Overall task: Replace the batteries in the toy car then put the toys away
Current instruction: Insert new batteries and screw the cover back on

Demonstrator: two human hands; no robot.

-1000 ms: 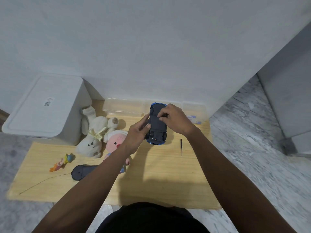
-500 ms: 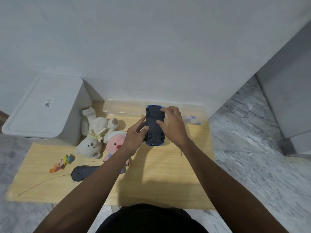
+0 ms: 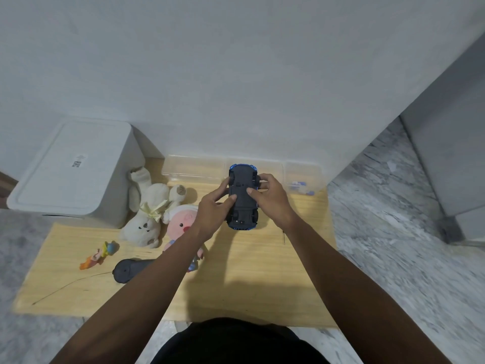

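Hands, left point(image 3: 210, 214) and right point(image 3: 270, 200), gripping upturned toy car point(image 3: 242, 195); bin label point(image 3: 78, 161) unreadable.

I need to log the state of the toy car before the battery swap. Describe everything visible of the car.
The toy car is held upside down above the wooden board, its dark plastic underside facing the camera, blue body edging showing at both ends. Four black wheels sit at the corners. It lies lengthwise away from the person. The left hand grips its left side, the right hand its right, both thumbs pressing on the underside. Whether the battery cover is open cannot be told.
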